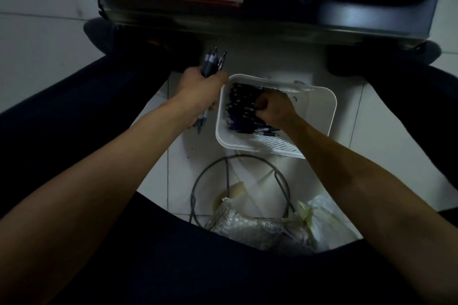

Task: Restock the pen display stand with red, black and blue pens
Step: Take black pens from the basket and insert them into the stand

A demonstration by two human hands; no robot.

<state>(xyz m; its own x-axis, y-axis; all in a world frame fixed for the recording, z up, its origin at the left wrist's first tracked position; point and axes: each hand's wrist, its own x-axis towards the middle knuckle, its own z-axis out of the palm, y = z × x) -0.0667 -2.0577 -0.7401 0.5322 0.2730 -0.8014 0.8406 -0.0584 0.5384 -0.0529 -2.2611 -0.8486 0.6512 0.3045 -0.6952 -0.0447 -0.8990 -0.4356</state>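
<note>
My left hand is fisted round a bundle of dark pens with grey grips, fingers pressed together, the pens' ends sticking out above and below the fist, just left of the white perforated plastic basket on the pale tiled floor. My right hand is inside the basket, fingers curled down into the heap of dark and blue pens; I cannot tell whether they pinch one. Nearer me lie a grey wire ring frame and crumpled bubble wrap
</note>
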